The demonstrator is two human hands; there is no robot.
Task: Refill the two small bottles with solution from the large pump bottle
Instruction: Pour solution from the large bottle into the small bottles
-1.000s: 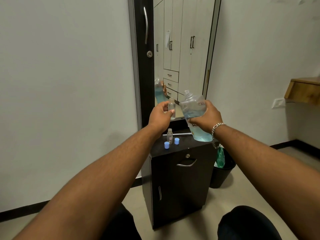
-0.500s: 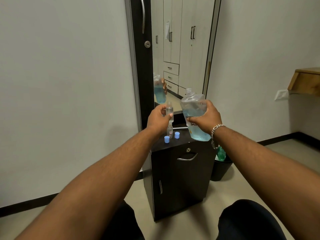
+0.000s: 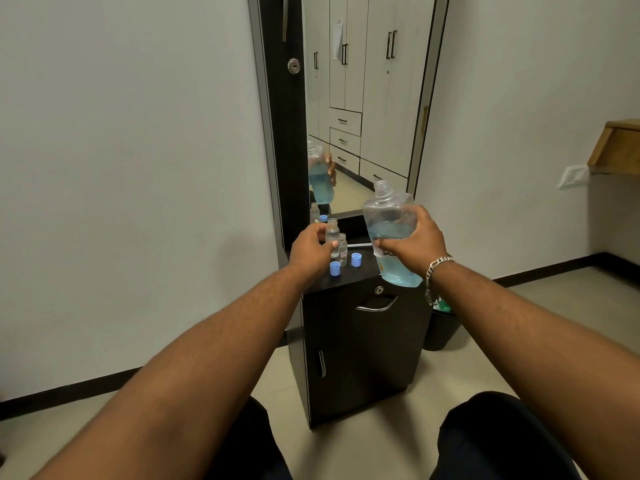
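Pale walls [image 3: 138,168], tall mirror [image 3: 363,116], dark cabinet [image 3: 363,358], beige floor [image 3: 381,445]

A dark cabinet [image 3: 360,344] stood against the mirror, and its narrow top carried the small things. One small clear bottle [image 3: 343,249], uncapped and bearing a label, stood upright near the left end of the top. Two blue caps [image 3: 335,268] sat beside it, one toward the front edge, the other [image 3: 356,259] just to its right. A thin white tube [image 3: 360,243] lay behind them, along the back.
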